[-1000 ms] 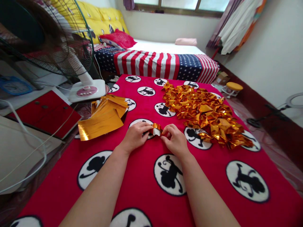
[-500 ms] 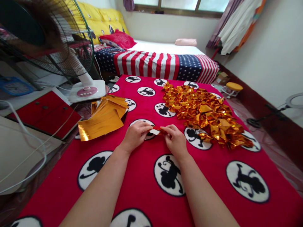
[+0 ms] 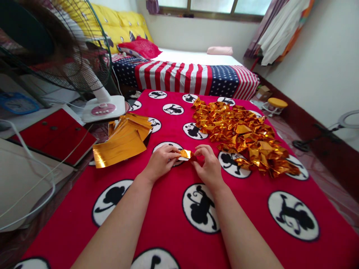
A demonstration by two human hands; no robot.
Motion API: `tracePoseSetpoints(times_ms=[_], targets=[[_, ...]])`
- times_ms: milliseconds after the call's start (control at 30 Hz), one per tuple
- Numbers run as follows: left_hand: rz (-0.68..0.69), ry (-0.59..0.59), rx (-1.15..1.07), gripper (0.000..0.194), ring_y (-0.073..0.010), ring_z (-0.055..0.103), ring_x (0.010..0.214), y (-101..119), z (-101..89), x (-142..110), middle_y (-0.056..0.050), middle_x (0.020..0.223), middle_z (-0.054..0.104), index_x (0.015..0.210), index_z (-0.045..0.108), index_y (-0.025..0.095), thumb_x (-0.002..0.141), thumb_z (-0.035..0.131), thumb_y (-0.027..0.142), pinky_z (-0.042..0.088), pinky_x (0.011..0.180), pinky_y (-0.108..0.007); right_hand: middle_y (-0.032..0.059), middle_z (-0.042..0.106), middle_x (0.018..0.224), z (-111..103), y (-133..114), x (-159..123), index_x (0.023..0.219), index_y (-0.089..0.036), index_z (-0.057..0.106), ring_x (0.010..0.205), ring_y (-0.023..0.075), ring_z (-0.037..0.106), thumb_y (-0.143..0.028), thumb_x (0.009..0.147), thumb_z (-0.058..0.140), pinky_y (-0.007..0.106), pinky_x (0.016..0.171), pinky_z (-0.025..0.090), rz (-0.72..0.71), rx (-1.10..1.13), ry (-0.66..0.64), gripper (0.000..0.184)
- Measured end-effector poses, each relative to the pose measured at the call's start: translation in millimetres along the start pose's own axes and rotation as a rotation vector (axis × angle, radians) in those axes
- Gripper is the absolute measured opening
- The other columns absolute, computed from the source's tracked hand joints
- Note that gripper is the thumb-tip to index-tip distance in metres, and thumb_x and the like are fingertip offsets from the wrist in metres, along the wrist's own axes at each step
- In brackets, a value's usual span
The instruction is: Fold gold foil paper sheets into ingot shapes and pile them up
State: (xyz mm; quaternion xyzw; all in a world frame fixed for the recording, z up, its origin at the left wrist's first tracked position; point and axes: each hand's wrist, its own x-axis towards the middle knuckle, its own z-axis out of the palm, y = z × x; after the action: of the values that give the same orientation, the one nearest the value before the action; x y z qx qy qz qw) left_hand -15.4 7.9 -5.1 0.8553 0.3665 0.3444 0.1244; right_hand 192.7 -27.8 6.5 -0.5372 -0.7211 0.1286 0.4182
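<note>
A small folded piece of gold foil paper (image 3: 186, 154) lies between my two hands above the red cloth. Its shiny gold face shows on top, and a white strip of its backing is visible below. My left hand (image 3: 162, 160) pinches its left end between thumb and fingers. At the other end, my right hand (image 3: 208, 164) curves thumb and forefinger loosely around the paper's tip, the thumb against its lower edge. Left of my hands, a stack of flat gold foil sheets (image 3: 120, 149) is fanned out. To the right lies a heap of folded gold foil pieces (image 3: 238, 129).
The red cloth (image 3: 168, 209) with monkey-print circles covers the table. A running fan (image 3: 103, 108) stands at the left beside a red-fronted cabinet (image 3: 56, 130). Behind the table is a bed with a flag-pattern cover (image 3: 179, 76). A yellow stool (image 3: 277, 102) stands at the right.
The paper's gold face now shows upward between my hands, where mostly white backing showed before. My right thumb and forefinger have spread farther apart. My left hand has barely moved.
</note>
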Motion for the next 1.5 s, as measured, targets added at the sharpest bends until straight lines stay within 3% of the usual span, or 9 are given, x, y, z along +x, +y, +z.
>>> tracePoseSetpoints(times_ms=[367,567,833,1167,1500], targets=[[-0.014,0.007,-0.011,0.018,-0.0191,0.063,0.094,0,0.1,0,-0.006,0.102,0.072,0.096,0.076,0.024,0.086,0.063,0.017,0.052,0.087,-0.036,0.0048,0.062,0.1,4,7,-3,0.075,-0.023,0.069,0.096,0.0209,0.061,-0.015,0.076,0.069,0.032,0.081,0.049,-0.011,0.003,-0.001,0.008],[-0.011,0.004,-0.013,0.017,-0.0195,0.063,0.094,0,-0.6,0,-0.007,0.101,0.072,0.095,0.077,0.023,0.086,0.063,0.017,0.052,0.087,-0.037,0.0029,0.067,0.089,6,8,-3,0.075,-0.022,0.069,0.085,0.0179,0.063,-0.014,0.079,0.066,0.03,0.077,0.049,0.0,0.09,-0.047,0.01],[-0.017,0.015,-0.074,0.018,-0.0192,0.063,0.095,-5,1.0,-1,-0.006,0.101,0.072,0.095,0.077,0.024,0.085,0.064,0.016,0.052,0.087,-0.037,0.0013,0.07,0.08,5,9,-4,0.081,-0.023,0.068,0.074,0.0179,0.061,-0.017,0.078,0.067,0.029,0.072,0.047,0.068,0.0,-0.076,0.006],[-0.177,0.035,-0.266,0.008,-0.0162,0.065,0.074,2,-4.6,0,-0.005,0.08,0.072,0.079,0.076,0.018,0.081,0.069,0.022,0.051,0.07,-0.028,-0.0001,0.068,0.075,8,9,-5,0.078,-0.024,0.065,0.069,0.0165,0.06,-0.027,0.082,0.061,0.026,0.064,0.042,0.226,0.024,-0.092,0.007],[-0.37,0.041,-0.079,0.014,-0.0129,0.059,0.063,8,0.5,4,-0.003,0.071,0.07,0.071,0.072,0.017,0.081,0.068,0.027,0.041,0.059,-0.024,0.0,0.067,0.072,14,-6,-6,0.079,-0.023,0.063,0.067,0.0162,0.06,-0.025,0.08,0.059,0.025,0.06,0.038,0.305,-0.114,-0.038,0.005]])
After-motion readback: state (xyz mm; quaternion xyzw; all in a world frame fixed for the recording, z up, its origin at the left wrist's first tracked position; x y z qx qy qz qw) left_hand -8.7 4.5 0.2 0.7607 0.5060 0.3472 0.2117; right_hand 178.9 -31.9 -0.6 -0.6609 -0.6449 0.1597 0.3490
